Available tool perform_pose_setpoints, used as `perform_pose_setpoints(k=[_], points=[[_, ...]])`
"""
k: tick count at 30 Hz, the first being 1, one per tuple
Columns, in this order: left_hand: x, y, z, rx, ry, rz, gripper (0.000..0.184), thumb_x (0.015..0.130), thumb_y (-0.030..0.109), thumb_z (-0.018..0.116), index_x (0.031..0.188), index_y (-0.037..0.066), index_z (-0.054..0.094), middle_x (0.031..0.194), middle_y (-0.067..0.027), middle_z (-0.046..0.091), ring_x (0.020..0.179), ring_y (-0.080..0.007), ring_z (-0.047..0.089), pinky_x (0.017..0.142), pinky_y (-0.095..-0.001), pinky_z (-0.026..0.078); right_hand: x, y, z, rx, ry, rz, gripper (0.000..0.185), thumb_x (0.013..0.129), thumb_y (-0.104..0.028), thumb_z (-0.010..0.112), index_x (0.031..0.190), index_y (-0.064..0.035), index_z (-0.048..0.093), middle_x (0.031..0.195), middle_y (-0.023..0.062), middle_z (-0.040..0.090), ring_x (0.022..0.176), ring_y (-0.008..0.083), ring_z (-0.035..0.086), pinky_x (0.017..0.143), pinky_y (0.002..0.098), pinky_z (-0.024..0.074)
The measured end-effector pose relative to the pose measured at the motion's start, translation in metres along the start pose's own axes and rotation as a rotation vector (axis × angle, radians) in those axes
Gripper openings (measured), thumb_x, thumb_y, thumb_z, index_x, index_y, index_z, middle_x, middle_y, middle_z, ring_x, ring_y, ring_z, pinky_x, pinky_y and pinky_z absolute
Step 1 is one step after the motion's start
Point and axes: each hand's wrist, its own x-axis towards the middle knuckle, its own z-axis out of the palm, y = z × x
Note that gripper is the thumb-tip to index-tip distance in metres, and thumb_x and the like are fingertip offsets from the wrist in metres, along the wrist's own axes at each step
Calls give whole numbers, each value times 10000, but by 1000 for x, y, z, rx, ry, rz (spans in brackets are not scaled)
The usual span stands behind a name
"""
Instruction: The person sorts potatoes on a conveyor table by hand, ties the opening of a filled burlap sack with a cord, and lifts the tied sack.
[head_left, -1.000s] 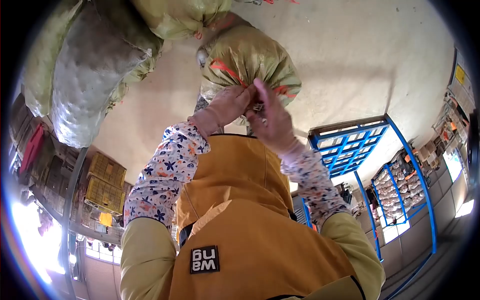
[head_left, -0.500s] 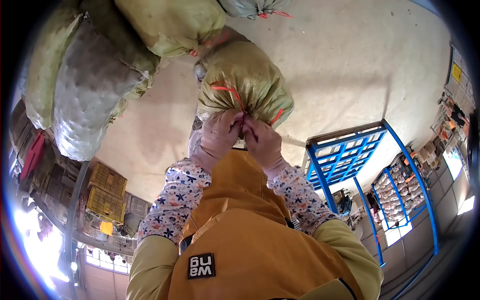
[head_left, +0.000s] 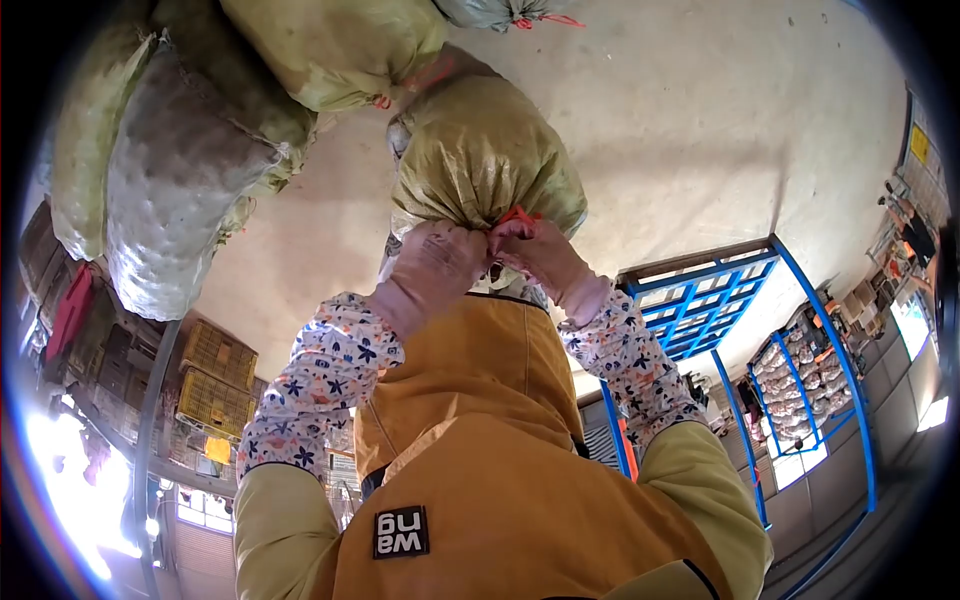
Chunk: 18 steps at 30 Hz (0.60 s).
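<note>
A full olive-green sack stands in front of me, its gathered mouth turned toward my apron. My left hand is closed at the left side of the gathered neck, its fingertips hidden against the plastic. Close beside it, my right hand has its fingers closed on the red tie at the neck. Both hands nearly touch each other. A small dark gap shows just below the fingers. Whether the tie is knotted I cannot tell.
Other full sacks, one grey-white and one green, stand at the upper left. A blue metal frame is on the right. Yellow crates are stacked at the left. A person is at the far right edge.
From meeting at the neck, my hands have moved slightly apart. The red tie ends, earlier spread over the sack, are now gathered by my right hand. The sack earlier shifted toward me.
</note>
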Motion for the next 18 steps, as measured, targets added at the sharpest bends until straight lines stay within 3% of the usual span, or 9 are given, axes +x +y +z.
perform_pose_setpoints(k=[1,3,7,10,12,14,15,16,18], points=[[-3,0,2,2,2,0,125,800,218,657,848,106,628,781,-66,624,772,-292,618,726,-435,482,0,-4,-1,-1,-1,-2,57,863,-18,632,915,-15,656,740,9,610,635,63,535,541,207,410],[-11,0,12,57,58,98,138,820,252,637,847,117,639,732,-62,622,739,-280,626,702,-415,477,3,-14,-3,-420,-14,-74,139,863,-10,627,998,17,612,752,43,617,549,103,528,486,230,437],[-12,-22,36,138,-61,18,116,849,256,628,817,146,615,746,-36,618,738,-230,619,713,-400,466,35,-33,-45,-264,189,22,167,837,39,593,1002,22,613,752,61,621,575,130,573,497,245,455],[-23,-33,54,101,169,27,129,835,256,658,844,135,613,822,-41,640,798,-237,617,779,-405,457,24,-27,-38,-311,242,-21,248,822,83,533,1056,24,591,747,78,629,576,146,599,481,265,454],[-27,-30,28,159,216,37,146,828,249,675,883,124,625,875,-50,655,848,-247,616,825,-404,451,-1,-32,-31,-317,283,-158,349,840,79,502,1182,20,542,856,113,650,707,165,636,596,281,510],[-34,-38,12,-170,634,16,258,848,253,651,1054,98,638,1001,-63,643,958,-249,577,909,-397,406,-15,-3,-53,-309,586,-696,423,883,36,493,1303,6,471,1048,139,639,918,178,622,796,281,517],[-30,-45,5,-211,641,-49,431,863,300,654,1212,57,588,1128,-132,613,1096,-304,545,980,-448,388,-29,7,-57,-174,743,-697,449,928,-15,515,1367,5,422,1243,143,556,1093,174,542,941,297,465],[-22,-52,7,-192,674,-181,559,862,357,671,1298,29,550,1254,-168,574,1200,-344,510,1055,-460,351,-28,36,-69,-39,772,-770,488,975,-183,535,1424,-52,392,1311,126,501,1112,218,521,922,375,472],[9,-72,24,-474,594,-366,679,858,385,683,1394,25,474,1371,-182,507,1274,-362,463,1108,-428,314,-18,93,-64,399,709,-451,559,980,-427,448,1460,-155,361,1438,61,400,1220,261,460,987,471,398]])
